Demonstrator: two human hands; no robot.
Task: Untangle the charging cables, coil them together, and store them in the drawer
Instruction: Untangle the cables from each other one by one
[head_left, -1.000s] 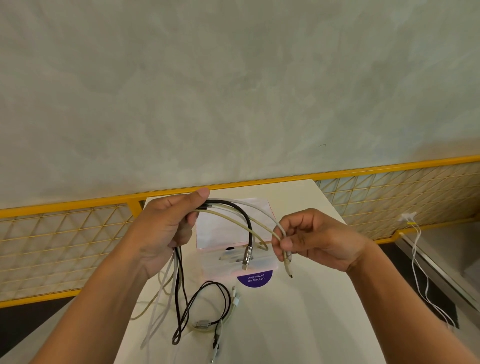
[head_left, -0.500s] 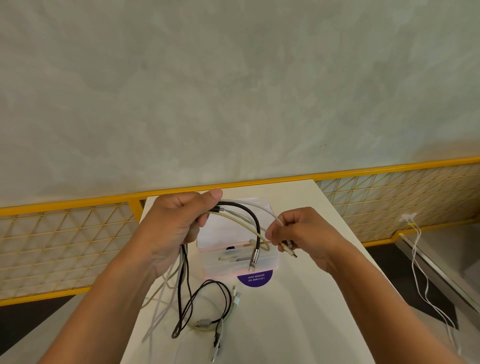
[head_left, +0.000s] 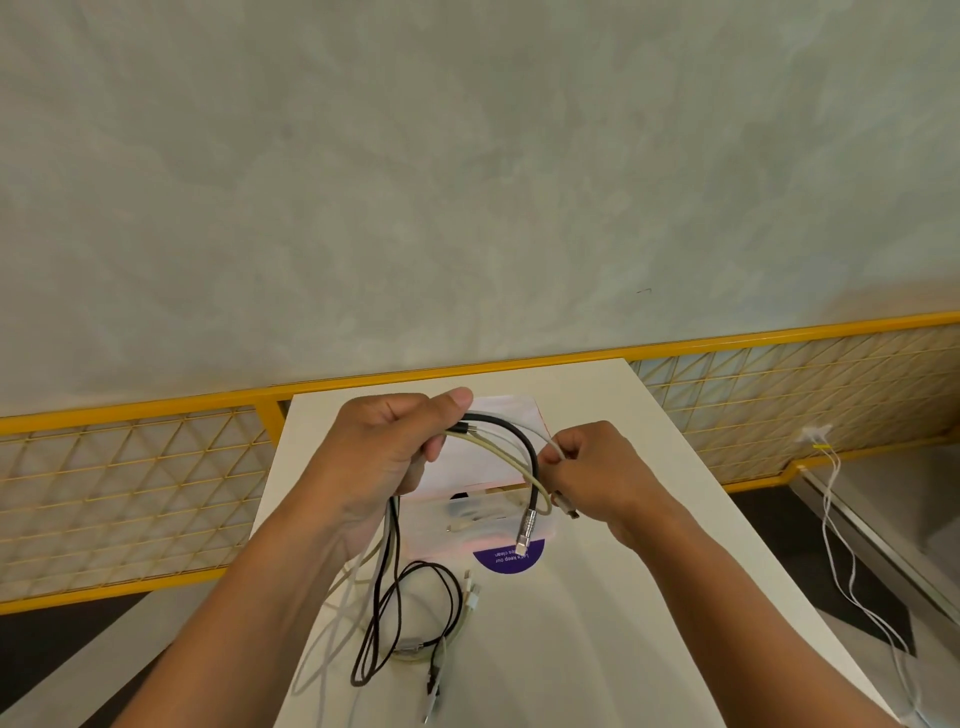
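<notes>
**Head view: cable ends gathered in the hands, coiling hardly begun**

Nearest the camera, the slack lengths of the cables lie in loose, overlapping loops on the white table, with several small plugs scattered among them. This part looks mostly unsorted.

Above it, the left hand has its fingers curled round a bundle held clear of the table. From its fist a black braided cable arches over to the right and ends in a silver metal plug that hangs free. A cream cable curves beneath the black one. The right hand pinches a thin white cable between thumb and fingers, drawing its end alongside the other two.

Just behind the hands stands a translucent plastic box with a pinkish rim, and a purple round sticker lies on the table at its front. Whether this box serves as the drawer I cannot tell. Farther off run a yellow mesh railing and a grey plaster wall.

By my judgement the ends are being lined up. Straightening the slack, winding a shared coil and storing it all remain.
</notes>
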